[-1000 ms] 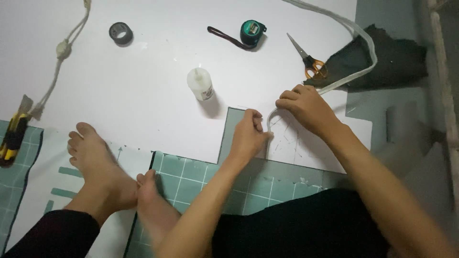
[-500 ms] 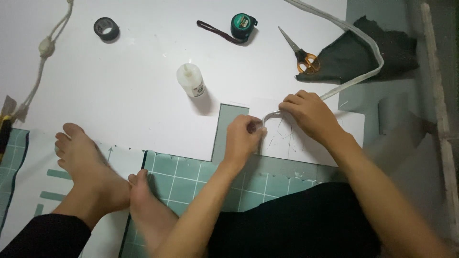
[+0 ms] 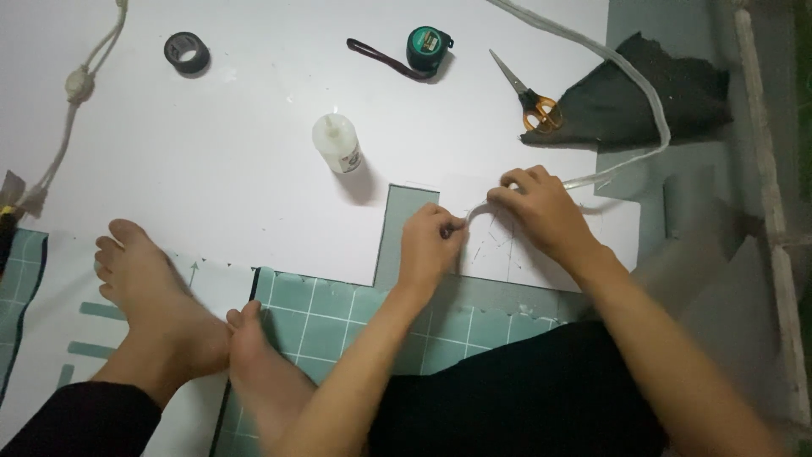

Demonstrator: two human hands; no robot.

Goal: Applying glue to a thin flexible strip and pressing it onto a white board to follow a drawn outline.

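Between your left hand (image 3: 430, 245) and right hand (image 3: 541, 220): a translucent, glossy plastic strip (image 3: 630, 80). Under both hands, matt white board (image 3: 254, 127), smooth. Nearer you, a matt green cutting mat (image 3: 338, 313). Beyond your right hand: dark rough-edged cloth (image 3: 651, 101); scissors (image 3: 529, 93), metal blades, orange plastic handles. Beyond your left: a cloudy plastic glue bottle (image 3: 337, 144).

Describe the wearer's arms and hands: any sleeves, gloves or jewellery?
Both forearms are bare right up to the frame edge, with no sleeves showing. The left hand and right hand wear no gloves, and no rings, watch or bracelet are visible.
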